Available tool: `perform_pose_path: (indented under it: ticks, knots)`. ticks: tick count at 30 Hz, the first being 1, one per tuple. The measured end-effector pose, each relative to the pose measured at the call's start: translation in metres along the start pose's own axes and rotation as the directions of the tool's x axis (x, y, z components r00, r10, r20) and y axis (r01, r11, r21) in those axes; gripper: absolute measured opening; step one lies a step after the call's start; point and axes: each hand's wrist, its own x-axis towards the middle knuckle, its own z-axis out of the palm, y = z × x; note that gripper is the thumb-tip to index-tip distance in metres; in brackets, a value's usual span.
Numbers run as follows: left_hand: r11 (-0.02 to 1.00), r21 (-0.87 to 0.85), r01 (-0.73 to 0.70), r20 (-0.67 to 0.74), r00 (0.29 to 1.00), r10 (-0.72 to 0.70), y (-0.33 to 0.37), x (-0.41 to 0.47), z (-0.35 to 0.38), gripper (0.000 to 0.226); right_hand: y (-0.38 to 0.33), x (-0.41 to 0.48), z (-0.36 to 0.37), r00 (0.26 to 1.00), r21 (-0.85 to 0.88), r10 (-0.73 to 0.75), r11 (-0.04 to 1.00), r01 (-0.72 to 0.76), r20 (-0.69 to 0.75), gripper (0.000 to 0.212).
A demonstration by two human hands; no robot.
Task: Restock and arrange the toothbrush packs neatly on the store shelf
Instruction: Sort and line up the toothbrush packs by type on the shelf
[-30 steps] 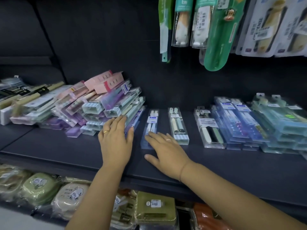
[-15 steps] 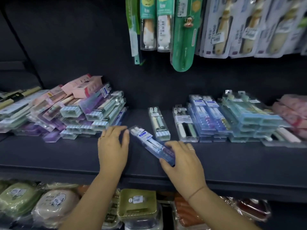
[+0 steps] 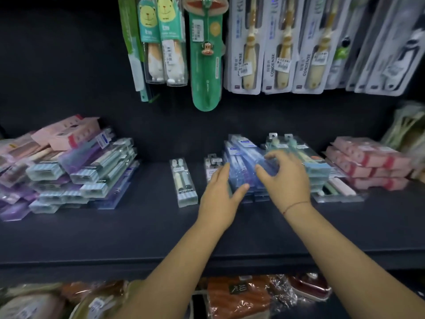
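- The dark shelf [image 3: 115, 238] ran wide in front of a dark back panel, with hanging packs [image 3: 248, 54] on pegs above.
- My left hand [image 3: 219, 199] lay flat, fingers straight and together, against the near left side of the blue stack [image 3: 238, 171]. It partly covered a white pack [image 3: 212, 161].
- My right hand [image 3: 285, 178] arched over the top blue pack [image 3: 247, 150], which sat askew on that stack. The thumb was at its near edge and the curled fingers on its far side. I read this as a grip, though the fingertips were blurred.
- Done, by my estimate:
  - the blue stack, the teal stack [image 3: 305, 162] and the pink stack [image 3: 368, 164] stood in ordered piles, close side by side;
  - one mint pack [image 3: 184, 183] lay alone and straight.
- Left to do, by my estimate:
  - square the top blue pack with its pile;
  - sort the mixed heap [image 3: 80, 171] at the left, where pink, purple and mint packs lay crossed and tilted;
  - tidy the loose pack at the foot of the teal stack.
- Room: bare shelf lay between the heap and the mint pack, and a broad bare strip ran along the front.
- Edges:
  - the shelf's front edge [image 3: 92, 261] had no lip that I could see, so packs pulled forward might slide off onto the wrapped goods [image 3: 241, 295] below;
  - the hanging packs ended well above the stacks, leaving room to lift.
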Motion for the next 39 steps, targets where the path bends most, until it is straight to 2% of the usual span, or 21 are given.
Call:
perform_pose_path:
  ticks: [2, 4, 7, 9, 12, 14, 16, 17, 19, 21, 22, 24, 26, 28, 30, 32, 35, 37, 39]
  knots:
    - [1.000, -0.003, 0.014, -0.005, 1.000, -0.014, 0.001, 0.008, 0.007, 0.071, 0.003, 0.004, 0.000, 0.994, -0.056, 0.002, 0.998, 0.004, 0.112, 0.035]
    - [1.000, -0.014, 0.023, -0.027, 0.999, -0.023, -0.001, 0.014, 0.009, 0.069, 0.003, 0.006, -0.006, 0.976, -0.016, -0.028, 0.999, 0.032, 0.216, 0.044]
    - [0.999, -0.012, 0.030, -0.047, 0.998, -0.030, -0.003, 0.018, 0.011, 0.068, 0.002, 0.005, -0.014, 0.938, 0.034, -0.058, 0.998, 0.049, 0.341, 0.047]
    - [1.000, 0.021, 0.019, -0.030, 0.999, -0.018, -0.003, 0.017, 0.009, 0.069, 0.004, 0.006, -0.014, 0.936, 0.011, -0.065, 0.998, 0.065, 0.345, 0.046]
    - [0.989, 0.146, 0.005, -0.057, 0.998, 0.004, -0.017, 0.008, -0.012, 0.065, 0.004, 0.003, -0.010, 0.966, -0.058, -0.059, 0.995, 0.076, 0.250, 0.044]
    - [0.956, 0.289, 0.056, -0.217, 0.976, 0.009, -0.041, -0.002, -0.042, 0.057, -0.001, -0.007, -0.009, 0.985, -0.034, -0.130, 0.990, 0.135, 0.116, 0.040]
    - [0.908, 0.386, 0.163, -0.424, 0.906, 0.017, -0.073, -0.014, -0.076, 0.048, -0.015, -0.024, -0.002, 0.967, 0.082, -0.255, 0.963, 0.255, -0.014, 0.027]
    - [0.889, 0.394, 0.233, -0.524, 0.852, 0.009, -0.089, -0.020, -0.092, 0.045, -0.024, -0.033, 0.006, 0.952, 0.155, -0.303, 0.940, 0.305, -0.036, 0.021]
    - [0.870, 0.340, 0.357, -0.698, 0.716, -0.021, -0.110, -0.030, -0.120, 0.040, -0.047, -0.050, 0.031, 0.929, 0.312, -0.368, 0.888, 0.337, 0.044, 0.018]
    - [0.874, 0.260, 0.410, -0.803, 0.595, -0.040, -0.120, -0.034, -0.140, 0.041, -0.073, -0.063, 0.062, 0.899, 0.460, -0.351, 0.864, 0.205, 0.260, 0.020]
    - [0.878, 0.239, 0.415, -0.821, 0.569, -0.045, -0.123, -0.034, -0.147, 0.042, -0.088, -0.067, 0.079, 0.864, 0.507, -0.306, 0.859, 0.070, 0.400, 0.025]
    - [0.882, 0.242, 0.404, -0.819, 0.572, -0.037, -0.130, -0.033, -0.158, 0.043, -0.118, -0.068, 0.112, 0.730, 0.511, -0.188, 0.824, -0.247, 0.657, 0.040]
    - [0.881, 0.257, 0.398, -0.807, 0.589, -0.031, -0.139, -0.031, -0.166, 0.043, -0.145, -0.062, 0.143, 0.605, 0.474, -0.110, 0.735, -0.485, 0.788, 0.051]
    - [0.884, 0.257, 0.391, -0.778, 0.627, -0.051, -0.144, -0.030, -0.172, 0.045, -0.169, -0.055, 0.170, 0.497, 0.432, -0.077, 0.621, -0.654, 0.864, 0.046]
    - [0.892, 0.252, 0.376, -0.729, 0.679, -0.081, -0.149, -0.030, -0.175, 0.046, -0.189, -0.048, 0.187, 0.436, 0.380, -0.046, 0.574, -0.725, 0.899, 0.052]
    - [0.909, 0.235, 0.345, -0.700, 0.708, -0.088, -0.152, -0.032, -0.177, 0.046, -0.205, -0.042, 0.202, 0.438, 0.351, 0.016, 0.573, -0.741, 0.899, 0.068]
    - [0.937, 0.176, 0.302, -0.690, 0.717, -0.101, -0.156, -0.033, -0.176, 0.045, -0.224, -0.036, 0.219, 0.481, 0.354, 0.092, 0.559, -0.749, 0.872, 0.071]
    - [0.954, 0.137, 0.266, -0.687, 0.719, -0.102, -0.156, -0.033, -0.172, 0.045, -0.231, -0.034, 0.228, 0.511, 0.358, 0.134, 0.565, -0.743, 0.849, 0.064]
    - [0.974, 0.065, 0.216, -0.689, 0.716, -0.113, -0.152, -0.034, -0.167, 0.048, -0.232, -0.032, 0.229, 0.529, 0.373, 0.162, 0.541, -0.753, 0.833, 0.039]
